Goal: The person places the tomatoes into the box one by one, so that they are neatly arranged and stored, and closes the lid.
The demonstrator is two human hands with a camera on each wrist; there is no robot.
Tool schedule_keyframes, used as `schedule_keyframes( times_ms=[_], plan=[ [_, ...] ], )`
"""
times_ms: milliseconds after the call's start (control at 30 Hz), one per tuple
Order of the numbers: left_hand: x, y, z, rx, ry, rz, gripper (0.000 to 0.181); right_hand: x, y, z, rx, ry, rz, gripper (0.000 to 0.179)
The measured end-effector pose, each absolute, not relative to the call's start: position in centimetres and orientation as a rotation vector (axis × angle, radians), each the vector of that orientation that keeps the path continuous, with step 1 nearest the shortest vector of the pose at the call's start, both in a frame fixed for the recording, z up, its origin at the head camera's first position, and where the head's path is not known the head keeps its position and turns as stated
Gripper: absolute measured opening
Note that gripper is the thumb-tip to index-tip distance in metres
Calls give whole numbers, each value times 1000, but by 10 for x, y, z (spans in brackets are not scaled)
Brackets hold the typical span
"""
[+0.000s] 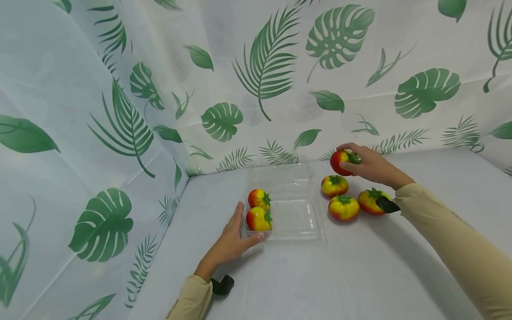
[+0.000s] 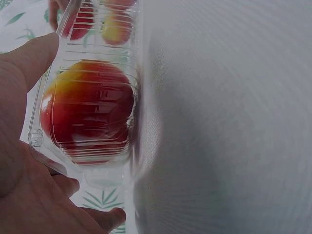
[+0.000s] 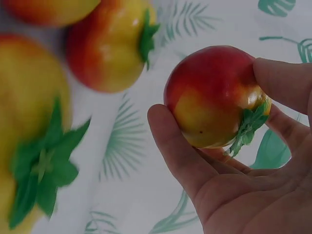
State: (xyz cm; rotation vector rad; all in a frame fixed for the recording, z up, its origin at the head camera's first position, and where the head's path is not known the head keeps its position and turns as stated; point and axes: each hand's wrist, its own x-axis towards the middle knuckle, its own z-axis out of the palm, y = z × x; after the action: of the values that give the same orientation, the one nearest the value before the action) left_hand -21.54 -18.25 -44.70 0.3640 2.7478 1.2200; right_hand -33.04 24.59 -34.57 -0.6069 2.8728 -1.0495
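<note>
My right hand [image 1: 370, 164] holds a glossy red-and-yellow tomato [image 3: 217, 97] with a green leafy cap, above the table at the back right. In the right wrist view, thumb and fingers pinch it from opposite sides. A clear plastic clamshell box [image 1: 294, 218] lies with its lid folded back. Inside, along its left side, are two similar tomatoes [image 1: 258, 218]. My left hand [image 1: 230, 242] rests against the box's front left corner, fingers along the left side and thumb at the front edge. The left wrist view shows these fingers fairly straight beside the box wall [image 2: 92, 151].
Three more tomatoes [image 1: 344, 208] sit on the white tabletop [image 1: 312, 275], right of the box and below my right hand. A white sheet with green leaf prints [image 1: 276, 98] hangs behind and at the left. Black straps [image 1: 222, 285] show at both wrists.
</note>
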Motion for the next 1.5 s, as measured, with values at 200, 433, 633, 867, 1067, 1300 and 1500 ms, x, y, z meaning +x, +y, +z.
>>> schedule_keyframes(
  times_ms=[200,433,633,867,1067,1300,1500],
  plan=[
    [-216,-184,-446,368,2740,1236,120,-328,228,-341,-658,2837,-1087,59],
    [-216,-185,-447,386,2738,1237,121,-325,207,-338,-700,2798,-1123,57],
    [-216,-185,-446,400,2732,1242,121,-321,192,-337,-757,2774,-1107,54],
    [-216,-185,-446,389,2731,1244,121,-320,176,-338,-837,2757,-1117,52],
    [-217,-185,-448,373,2736,1228,121,-319,162,-341,-872,2746,-1141,51],
    [-217,-184,-446,363,2734,1224,119,-321,146,-347,-850,2712,-1125,52],
    [-218,-184,-447,353,2731,1222,118,-325,132,-352,-861,2687,-1113,52]
  ],
)
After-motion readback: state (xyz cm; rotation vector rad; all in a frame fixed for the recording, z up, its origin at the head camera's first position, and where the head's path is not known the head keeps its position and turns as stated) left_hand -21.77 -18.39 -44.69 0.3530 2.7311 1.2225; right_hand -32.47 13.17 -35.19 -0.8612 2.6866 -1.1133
